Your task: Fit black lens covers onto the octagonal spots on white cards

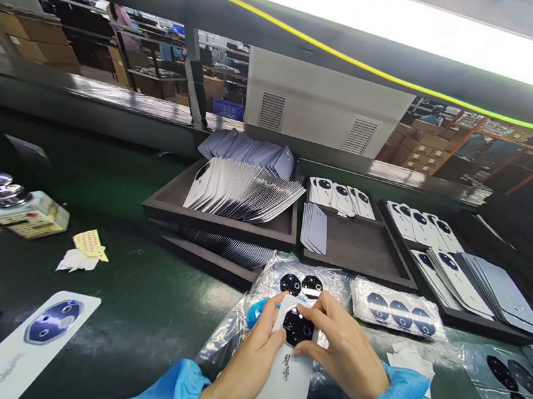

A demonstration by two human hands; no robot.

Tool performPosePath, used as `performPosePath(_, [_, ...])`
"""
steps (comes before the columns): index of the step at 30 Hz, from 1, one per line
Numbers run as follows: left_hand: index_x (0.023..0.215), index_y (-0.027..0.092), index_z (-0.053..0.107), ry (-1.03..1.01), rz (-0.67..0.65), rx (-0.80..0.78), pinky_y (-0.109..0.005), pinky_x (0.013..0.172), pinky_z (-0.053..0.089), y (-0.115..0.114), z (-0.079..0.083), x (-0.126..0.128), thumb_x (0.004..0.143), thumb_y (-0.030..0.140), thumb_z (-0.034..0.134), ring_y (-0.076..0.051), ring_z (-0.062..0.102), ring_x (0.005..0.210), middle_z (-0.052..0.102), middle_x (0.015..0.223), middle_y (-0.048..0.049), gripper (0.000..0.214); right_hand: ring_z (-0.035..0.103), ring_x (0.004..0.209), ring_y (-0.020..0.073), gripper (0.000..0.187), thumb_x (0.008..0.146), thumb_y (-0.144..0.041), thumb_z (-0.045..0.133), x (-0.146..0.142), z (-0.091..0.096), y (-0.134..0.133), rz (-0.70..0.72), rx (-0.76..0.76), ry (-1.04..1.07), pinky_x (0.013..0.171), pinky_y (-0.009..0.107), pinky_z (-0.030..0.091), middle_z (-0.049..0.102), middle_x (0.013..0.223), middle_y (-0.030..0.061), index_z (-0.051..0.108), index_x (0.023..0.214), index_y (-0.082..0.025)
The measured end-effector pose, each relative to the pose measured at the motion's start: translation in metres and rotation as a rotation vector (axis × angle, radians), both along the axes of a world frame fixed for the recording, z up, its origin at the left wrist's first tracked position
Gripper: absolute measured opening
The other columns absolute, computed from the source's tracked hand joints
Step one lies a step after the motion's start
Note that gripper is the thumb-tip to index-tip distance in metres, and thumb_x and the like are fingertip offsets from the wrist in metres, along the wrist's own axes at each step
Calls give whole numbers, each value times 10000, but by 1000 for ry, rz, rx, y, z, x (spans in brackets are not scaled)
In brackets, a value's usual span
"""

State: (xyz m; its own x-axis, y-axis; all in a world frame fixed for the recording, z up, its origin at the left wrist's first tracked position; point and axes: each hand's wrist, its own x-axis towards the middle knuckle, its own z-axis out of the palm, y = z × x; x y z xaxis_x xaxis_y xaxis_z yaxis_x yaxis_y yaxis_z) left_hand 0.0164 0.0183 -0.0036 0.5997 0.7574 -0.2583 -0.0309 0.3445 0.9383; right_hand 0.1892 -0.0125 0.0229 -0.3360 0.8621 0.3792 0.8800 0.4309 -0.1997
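A white phone back cover (280,396) lies lengthwise between my hands, near the table's front edge. My left hand (252,367) grips its left side, thumb near the top. My right hand (343,349) is curled over its upper right, fingertips pressed on a round black camera ring (297,327) sitting on the cover. Both wrists wear blue sleeves. Under the cover lies a clear plastic sheet (310,283) with two more black rings.
Dark trays (166,202) hold fanned stacks of white covers (245,193) behind my hands. More covers (453,264) fill trays to the right. A strip of ring parts (398,313) lies right of my hands. A white template (22,353) and a bottle (20,208) sit left.
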Motion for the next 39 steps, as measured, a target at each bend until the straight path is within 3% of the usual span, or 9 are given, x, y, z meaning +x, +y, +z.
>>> performPosePath(3, [1433, 271, 316, 63, 48, 24, -376, 1070, 303, -2, -5, 2, 916, 361, 410, -262, 243, 1390, 287, 1528, 11, 533, 551, 685, 172, 448, 690, -163, 761, 0, -5, -2, -17, -16, 1, 542, 290, 515, 523, 824, 25, 560, 1091, -181])
performPosePath(9, [1381, 278, 384, 142, 31, 64, -396, 1086, 265, -2, -11, 4, 924, 402, 402, -267, 185, 1412, 341, 1503, 5, 474, 538, 636, 166, 454, 634, -156, 803, -4, -5, -3, -15, -16, -47, 500, 275, 488, 512, 780, 20, 595, 1037, -136])
performPosePath(16, [1291, 225, 422, 154, 25, 99, -386, 1064, 290, 0, 2, 5, 872, 415, 435, -273, 363, 1323, 498, 1364, -81, 460, 530, 615, 161, 538, 541, -172, 870, -7, -1, -6, -29, 8, -120, 489, 272, 489, 509, 760, 11, 598, 1002, -126])
performPosePath(25, [1222, 220, 435, 69, -13, 117, -340, 994, 360, 1, 2, 5, 844, 436, 471, -264, 502, 1178, 571, 1245, -89, 436, 574, 687, 195, 500, 606, -420, 832, -4, 8, -6, -48, -142, -63, 505, 291, 499, 529, 815, 27, 584, 970, -182])
performPosePath(29, [1228, 235, 428, 1, -7, 79, -335, 912, 415, 1, 1, 5, 845, 435, 505, -248, 575, 1032, 628, 1136, -65, 439, 595, 780, 191, 192, 856, -366, 594, 5, 10, -7, -104, -198, 183, 615, 298, 528, 553, 886, 47, 583, 974, -215])
performPosePath(31, [1234, 227, 414, -46, -9, 42, -328, 818, 451, 1, -1, 5, 846, 446, 512, -232, 607, 904, 643, 1098, -62, 456, 594, 767, 177, 166, 892, -327, 492, 11, 6, -10, -212, -262, 356, 630, 295, 524, 565, 895, 46, 576, 988, -221])
performPosePath(34, [1217, 222, 409, -75, 21, 15, -296, 702, 449, 0, -4, 7, 838, 478, 515, -203, 606, 789, 653, 1026, -47, 470, 586, 705, 164, 322, 838, -458, 531, 14, -2, -14, -356, -521, 665, 581, 282, 501, 587, 836, 34, 544, 1024, -196])
performPosePath(37, [1192, 213, 404, -49, 29, 7, -281, 631, 425, 0, -4, 8, 812, 519, 521, -186, 583, 722, 649, 953, -37, 502, 579, 635, 148, 534, 711, -623, 632, 9, -7, -15, -332, -836, 999, 549, 263, 474, 591, 718, 10, 539, 968, -164])
performPosePath(39, [1179, 209, 403, -44, -7, -28, -282, 631, 430, 0, -1, 8, 797, 527, 529, -187, 582, 734, 635, 972, -45, 513, 554, 560, 123, 578, 633, -655, 695, 5, -7, -15, -297, -898, 1152, 530, 251, 454, 577, 649, -12, 550, 894, -160])
